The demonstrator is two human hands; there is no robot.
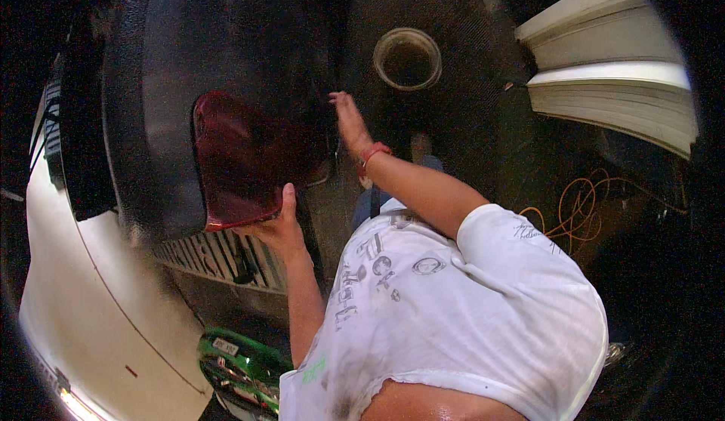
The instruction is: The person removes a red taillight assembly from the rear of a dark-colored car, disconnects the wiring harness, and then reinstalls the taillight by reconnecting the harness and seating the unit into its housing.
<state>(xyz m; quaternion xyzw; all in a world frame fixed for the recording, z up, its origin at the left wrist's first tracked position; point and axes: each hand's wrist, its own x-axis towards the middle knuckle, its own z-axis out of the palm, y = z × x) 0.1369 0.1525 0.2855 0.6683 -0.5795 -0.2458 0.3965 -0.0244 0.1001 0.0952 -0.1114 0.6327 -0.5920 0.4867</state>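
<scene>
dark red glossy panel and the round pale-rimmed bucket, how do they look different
The dark red, glossy panel has an irregular outline; the round, pale-rimmed bucket is circular and open-topped.
The panel fills more of the picture than the bucket.
The left hand touches the panel's lower edge; neither hand touches the bucket.
Both show against dark surroundings.

Your white T-shirt carries dark printed lettering down its front and a round emblem, with script-like marks on your right sleeve and small green marks near its left hem. At your near left, a pale rectangular plate with dark characters sits on a glossy green object. The creased cloth and small size blur much of this.
</scene>
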